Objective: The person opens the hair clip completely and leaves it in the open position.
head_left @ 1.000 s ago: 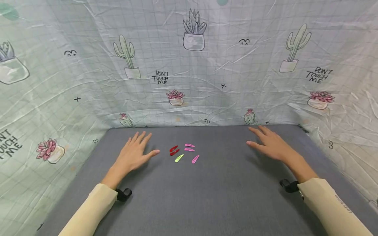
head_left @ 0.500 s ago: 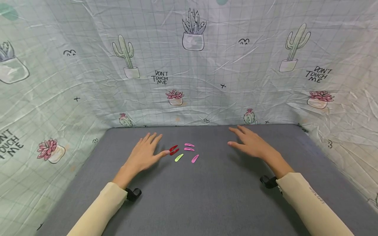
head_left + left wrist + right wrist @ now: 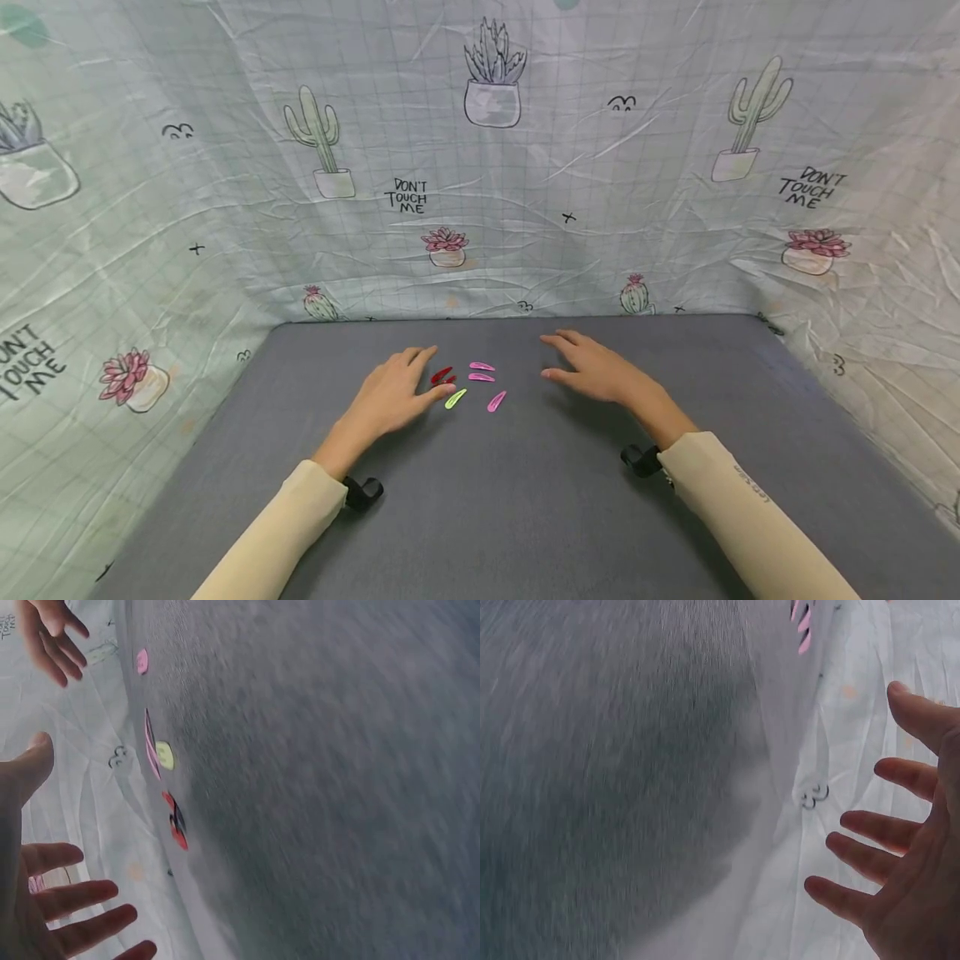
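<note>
Hair clips (image 3: 482, 377) in a loose cluster on a grey table (image 3: 525, 500). Two red clips (image 3: 442, 374) lie leftmost, with a pink pair (image 3: 482, 366) just to their right; nearer the person are a yellow-green clip (image 3: 455, 399) and, beside it to the right, a slanted pink clip (image 3: 497, 402). Left hand (image 3: 390, 396): fingers and thumb spread well apart, holding nothing; in the head view the thumb partly hides the lower red clip, though contact cannot be told. Right hand (image 3: 600, 371): fingers extended, thumb apart, holding nothing, to the right of the cluster. Behind hangs a pale cloth (image 3: 525, 183) printed with potted plants.
</note>
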Demonstrator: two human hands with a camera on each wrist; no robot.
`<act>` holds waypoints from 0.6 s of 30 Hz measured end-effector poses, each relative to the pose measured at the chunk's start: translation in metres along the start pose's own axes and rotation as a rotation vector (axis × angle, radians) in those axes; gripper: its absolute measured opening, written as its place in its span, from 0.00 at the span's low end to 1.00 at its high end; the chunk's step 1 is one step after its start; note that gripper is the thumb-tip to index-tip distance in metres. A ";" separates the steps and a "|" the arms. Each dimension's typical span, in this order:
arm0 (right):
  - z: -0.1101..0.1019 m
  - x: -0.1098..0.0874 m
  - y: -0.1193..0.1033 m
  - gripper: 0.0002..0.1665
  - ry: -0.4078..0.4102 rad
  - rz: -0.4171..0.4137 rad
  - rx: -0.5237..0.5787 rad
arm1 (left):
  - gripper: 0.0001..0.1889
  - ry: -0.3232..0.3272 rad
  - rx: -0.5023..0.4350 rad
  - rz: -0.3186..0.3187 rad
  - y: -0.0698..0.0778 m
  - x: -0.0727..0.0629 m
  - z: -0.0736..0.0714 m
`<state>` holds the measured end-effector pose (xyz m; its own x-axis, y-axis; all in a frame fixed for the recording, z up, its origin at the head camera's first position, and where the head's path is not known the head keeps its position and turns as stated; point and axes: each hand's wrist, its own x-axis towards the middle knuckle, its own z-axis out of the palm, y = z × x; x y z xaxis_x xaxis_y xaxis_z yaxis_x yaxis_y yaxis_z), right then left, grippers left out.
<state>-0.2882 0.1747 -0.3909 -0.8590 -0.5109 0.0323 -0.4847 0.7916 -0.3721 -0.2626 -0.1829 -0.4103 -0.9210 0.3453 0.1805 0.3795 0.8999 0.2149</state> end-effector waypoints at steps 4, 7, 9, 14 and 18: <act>0.007 0.008 -0.007 0.40 0.000 -0.044 -0.015 | 0.44 -0.007 -0.052 -0.002 0.008 0.004 0.002; 0.012 0.013 -0.012 0.39 -0.002 -0.061 -0.010 | 0.41 -0.009 -0.094 0.003 0.014 0.006 0.003; 0.013 0.015 -0.017 0.38 -0.016 -0.066 0.005 | 0.38 -0.004 -0.114 0.013 0.017 0.007 0.003; 0.014 0.021 -0.027 0.34 -0.071 -0.075 0.026 | 0.24 0.015 -0.126 0.060 0.025 0.011 0.005; 0.014 0.028 -0.031 0.30 -0.102 -0.085 0.029 | 0.17 0.028 -0.157 0.093 0.031 0.014 0.007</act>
<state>-0.2945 0.1313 -0.3914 -0.7932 -0.6083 -0.0290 -0.5488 0.7346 -0.3989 -0.2645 -0.1484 -0.4074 -0.8795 0.4153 0.2324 0.4737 0.8114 0.3425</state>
